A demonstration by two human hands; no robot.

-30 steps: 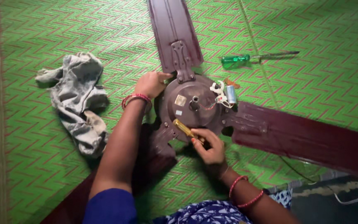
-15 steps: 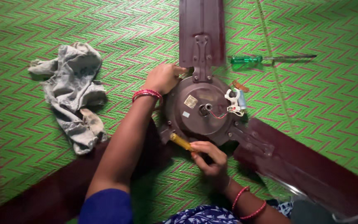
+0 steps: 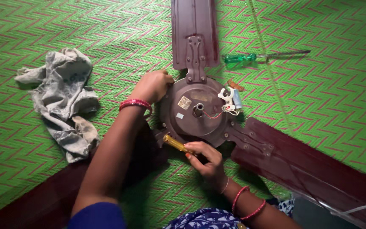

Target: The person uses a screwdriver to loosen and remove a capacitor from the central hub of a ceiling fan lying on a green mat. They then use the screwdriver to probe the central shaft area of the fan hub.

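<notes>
Green woven floor matting (image 3: pixel 85 29) with a red zigzag pattern fills the view, and on it lies a dark maroon metal ceiling fan, its round motor housing (image 3: pixel 195 112) face up near the centre. One maroon fan blade (image 3: pixel 193 25) runs towards the top edge, another (image 3: pixel 310 169) towards the lower right, and a third (image 3: pixel 34 203) towards the lower left, partly under the person's arm.

A yellow-handled screwdriver (image 3: pixel 176 145) lies aslant at the housing's lower left rim. The right hand (image 3: pixel 206 159) holds its handle end, fingers curled closely round it, thumb on top, the rest of the tool reaching up and left to a blade bracket. The left hand (image 3: pixel 151 87) rests on the housing's upper left edge, fingers bent over the rim and gripping it.

On the housing's face sit a small pale square label (image 3: pixel 184 102) and, just below it, a smaller whitish rectangular sticker (image 3: pixel 179 115), both left of the central shaft hole. A white capacitor with wires (image 3: pixel 230 101) is at the right.

A crumpled grey cloth (image 3: pixel 62 101) lies well to the left. A green-handled screwdriver (image 3: pixel 259 56) lies beside the upper blade.
</notes>
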